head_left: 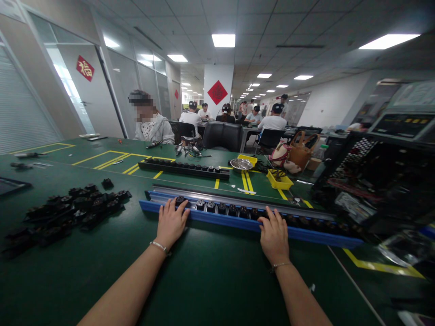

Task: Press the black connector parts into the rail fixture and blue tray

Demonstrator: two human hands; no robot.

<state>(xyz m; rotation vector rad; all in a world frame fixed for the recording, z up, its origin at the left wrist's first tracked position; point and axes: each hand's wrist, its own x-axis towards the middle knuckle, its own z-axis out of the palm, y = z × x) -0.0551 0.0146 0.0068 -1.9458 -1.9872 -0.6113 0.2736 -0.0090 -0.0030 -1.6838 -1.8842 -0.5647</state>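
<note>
A long blue and grey rail lies across the green table, with a row of several black socket modules seated in it. My left hand rests on the rail's left part, fingers stretched over the near edge and touching a module. My right hand lies farther right on the rail, fingers curled onto its near edge and the modules there. Neither hand lifts anything.
A heap of loose black modules lies at the left. A second black strip, a metal bowl and yellow trays sit farther back. Dark equipment stands at the right. A person sits across the table.
</note>
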